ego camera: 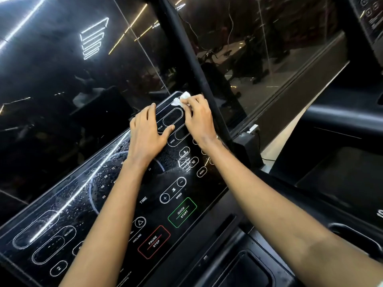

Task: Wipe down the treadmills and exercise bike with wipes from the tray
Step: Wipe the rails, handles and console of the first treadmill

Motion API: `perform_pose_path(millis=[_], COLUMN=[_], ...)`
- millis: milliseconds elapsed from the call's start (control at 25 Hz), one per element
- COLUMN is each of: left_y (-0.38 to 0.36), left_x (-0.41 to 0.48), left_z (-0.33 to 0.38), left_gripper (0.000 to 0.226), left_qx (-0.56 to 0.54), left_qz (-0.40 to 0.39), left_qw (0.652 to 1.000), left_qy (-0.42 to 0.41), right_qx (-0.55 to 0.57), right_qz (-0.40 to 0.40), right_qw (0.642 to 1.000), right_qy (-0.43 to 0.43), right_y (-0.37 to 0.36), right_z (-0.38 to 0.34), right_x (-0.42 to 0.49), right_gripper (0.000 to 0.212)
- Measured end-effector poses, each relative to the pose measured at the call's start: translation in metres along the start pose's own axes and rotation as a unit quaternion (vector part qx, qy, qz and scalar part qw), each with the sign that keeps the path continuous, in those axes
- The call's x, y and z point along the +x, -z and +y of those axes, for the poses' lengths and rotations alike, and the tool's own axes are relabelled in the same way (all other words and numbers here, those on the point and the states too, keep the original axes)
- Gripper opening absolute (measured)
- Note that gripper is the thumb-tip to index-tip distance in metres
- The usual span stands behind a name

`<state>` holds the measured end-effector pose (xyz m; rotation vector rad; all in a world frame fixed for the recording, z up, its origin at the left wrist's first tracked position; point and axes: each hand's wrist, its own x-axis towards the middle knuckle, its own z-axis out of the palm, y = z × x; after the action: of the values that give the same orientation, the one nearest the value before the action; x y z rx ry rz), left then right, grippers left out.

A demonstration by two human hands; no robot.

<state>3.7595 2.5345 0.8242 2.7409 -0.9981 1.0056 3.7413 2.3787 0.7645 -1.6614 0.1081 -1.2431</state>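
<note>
Head view of a treadmill console (83, 204) during wiping; the glossy black touch panel slopes up and away from the person.

**Right hand** (200, 119): reaches to the far right corner of the console. Its fingers (191, 103) are curled and bunch a crumpled white wipe (181, 99) against the panel. The wipe sticks out beyond the fingertips, between them and the far edge. Part of it is tucked under the hand, so how much is gathered there cannot be told. Bunching the wipe probably gives a firm pad that can be worked into the corner where panel meets frame.

**Left hand** (146, 133): lies flat on the panel just beside the right hand, near the far edge, beside the "PULSE" readout outline (173, 118). The fingers (145, 114) are straight and spread and grasp nothing, and the thumb points toward the right hand. This placement appears to brace the person during the long reach over the console. The wipe lies apart from this hand, past its thumb and toward the corner.

**Console surface**: water droplets (107, 177) bead across the middle and left of the panel. This suggests the panel is wet and largely unwiped, with the work now at the far right corner. The green "QUICK START" key (182, 212) and the red "PAUSE STOP" key (154, 242) sit near the near edge, under the forearms.

**Surroundings**: a black upright post (186, 48) rises just behind the corner being wiped, against reflective dark glass (51, 69). A neighbouring machine (342, 162) stands to the right. The tray of wipes is not in view.
</note>
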Motion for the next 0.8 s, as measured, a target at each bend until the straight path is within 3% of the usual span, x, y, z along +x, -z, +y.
perform_pose_path(millis=[280,680,800], left_y=[-0.016,-0.056,-0.065], left_x=[-0.013,-0.098,-0.131], left_z=[0.014,0.064,0.069], left_gripper=[0.066,0.052,0.052], left_qx=[0.022,-0.008,-0.02], left_qz=[0.004,-0.04,-0.05], left_qw=[0.999,0.996,0.996], left_qy=[-0.025,-0.08,-0.071], right_qx=[0.003,-0.058,-0.057], right_qz=[0.023,-0.036,-0.021], right_qw=[0.997,0.996,0.993], right_qy=[-0.074,-0.054,-0.098], right_y=[0.04,0.088,0.099], right_z=[0.043,0.078,0.084], right_x=[-0.104,-0.182,-0.196], right_gripper=[0.016,0.013,0.012])
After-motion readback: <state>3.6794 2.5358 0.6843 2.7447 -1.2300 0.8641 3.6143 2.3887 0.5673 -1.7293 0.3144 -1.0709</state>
